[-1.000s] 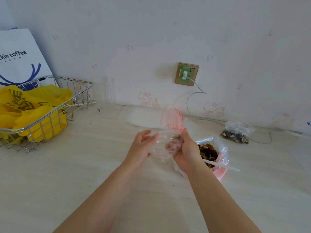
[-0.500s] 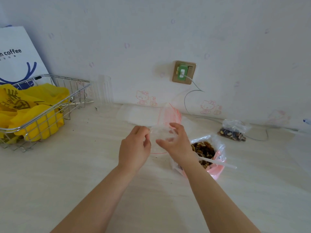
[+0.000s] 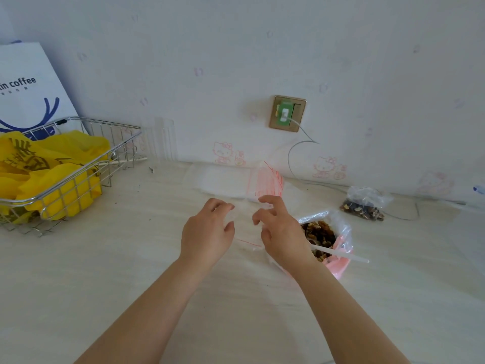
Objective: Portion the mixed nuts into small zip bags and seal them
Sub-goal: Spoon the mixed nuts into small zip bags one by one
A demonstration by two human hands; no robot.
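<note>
Both hands at a small clear zip bag over the pale table [image 3: 110, 285].

The white paper bag [image 3: 29, 82] at far left reads "coffee"; black characters on the yellow plastic bags [image 3: 52, 179] in the wire basket [image 3: 86, 143] are unreadable. The left hand [image 3: 207, 232] and right hand [image 3: 280, 232], fingers curled, pinch the small clear red-lined zip bag [image 3: 246, 232] between them; half a second ago they were closer together. The open bag of mixed nuts [image 3: 319, 236], holding a white plastic spoon [image 3: 338, 253], sits just right of the right hand.

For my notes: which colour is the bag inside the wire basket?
Yellow bag, with dark print, in the wire basket; head view.
</note>
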